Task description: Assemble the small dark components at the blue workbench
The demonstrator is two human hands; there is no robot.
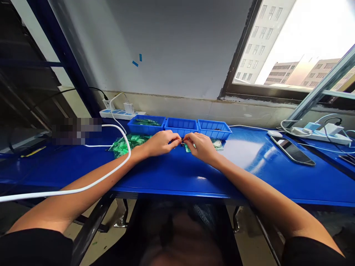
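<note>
My left hand and my right hand meet just in front of the blue bins. Thumb and fingers of both are pinched on a small dark piece, too small to name. Under and beside my right hand lie a green piece and some pale small items. Shiny green flat pieces are heaped left of my left hand, partly behind my forearm. Similar green pieces fill the left blue bin. In the right blue bin are a few dark bits.
The middle blue bin stands between the other two, against the wall. A white cable crosses over my left forearm. A phone lies at the right; power strips sit at the back left and far right.
</note>
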